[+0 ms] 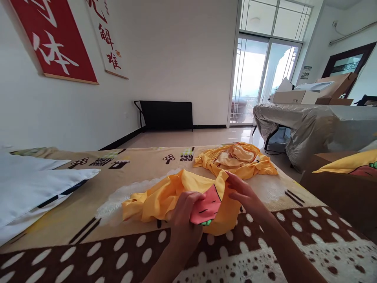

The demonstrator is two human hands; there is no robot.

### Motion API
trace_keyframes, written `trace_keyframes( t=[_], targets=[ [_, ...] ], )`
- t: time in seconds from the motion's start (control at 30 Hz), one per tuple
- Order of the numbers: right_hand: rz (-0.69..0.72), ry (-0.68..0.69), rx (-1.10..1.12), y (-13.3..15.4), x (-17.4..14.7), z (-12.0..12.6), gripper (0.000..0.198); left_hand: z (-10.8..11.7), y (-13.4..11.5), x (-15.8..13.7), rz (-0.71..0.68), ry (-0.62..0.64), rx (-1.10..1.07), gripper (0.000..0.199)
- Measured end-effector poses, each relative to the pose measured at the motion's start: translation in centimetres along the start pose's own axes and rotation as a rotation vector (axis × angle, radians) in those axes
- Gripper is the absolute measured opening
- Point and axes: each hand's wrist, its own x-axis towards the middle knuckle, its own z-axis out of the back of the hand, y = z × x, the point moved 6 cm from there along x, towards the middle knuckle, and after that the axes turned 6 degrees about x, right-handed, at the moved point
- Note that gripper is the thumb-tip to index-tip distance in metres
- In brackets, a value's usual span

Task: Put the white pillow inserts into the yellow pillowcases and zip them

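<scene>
A yellow pillowcase (165,193) with a red printed patch and a bit of green lies crumpled on the bed in front of me. My left hand (186,210) is closed on its near side, next to the red print. At the pillowcase's upper right edge, my right hand (242,189) grips the fabric, thumb and fingers around the rim. Part of the cloth between the two hands is raised off the blanket. Just beyond it sits a loose heap of yellow cloth (235,157) with a paler inner side showing.
A patterned brown and beige blanket (141,161) covers the bed. White pillows (44,188) are stacked at left. A yellow printed pillow (353,164) rests on a cardboard box (330,192) at right. Behind stand a plastic-covered table (312,122) with boxes and a black folded panel (166,114).
</scene>
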Motion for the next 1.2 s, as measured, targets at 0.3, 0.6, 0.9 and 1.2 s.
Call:
trace_keyframes(
  t=[0.3,0.6,0.9,1.2],
  targets=[
    [0.434,-0.230,-0.650,5.2,-2.7,-1.1,0.046,-2.4,1.8,-1.0,0.539,0.390,-0.359,0.037],
    [0.366,0.051,-0.581,5.5,-3.5,-3.5,0.019,-3.4,-1.6,-1.4,0.275,0.694,-0.288,0.019],
    [0.331,-0.444,-0.295,6.2,-4.9,0.9,0.023,-5.9,0.2,-2.4,0.186,0.720,0.049,0.022],
    [0.320,-0.613,-0.129,7.2,-5.4,3.3,0.025,-6.4,6.9,-2.1,0.578,0.534,-0.241,0.025]
  ],
)
